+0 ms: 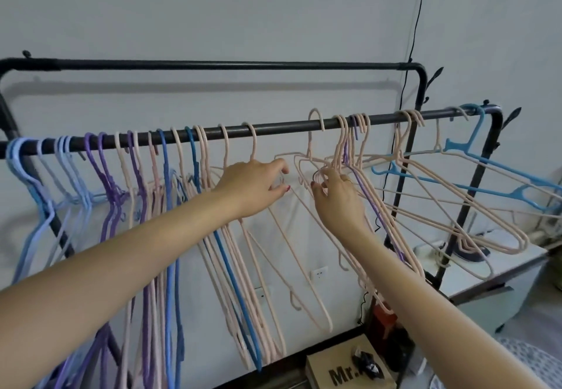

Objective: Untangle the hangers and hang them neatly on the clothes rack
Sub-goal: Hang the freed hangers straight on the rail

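Note:
A black clothes rack rail [273, 128] runs across the view. Blue, purple and pink hangers [146, 194] hang in a row along its left half. On the right half several pink hangers [425, 200] lie tangled and tilted, with a purple one among them and a light blue hanger [474, 172] at the far right. One pink hanger [307, 236] hooks over the rail at the middle and slants down. My left hand [258, 184] grips the shoulder of a hung pink hanger. My right hand [337, 197] holds the necks of the tangled pink bunch.
A higher black rail [231, 65] runs behind, near the white wall. A black cable [416, 29] hangs down the wall. A white cabinet [501, 282] stands at the right, a cardboard box [343, 367] lies on the floor below, and wall sockets [319, 273] sit behind the hangers.

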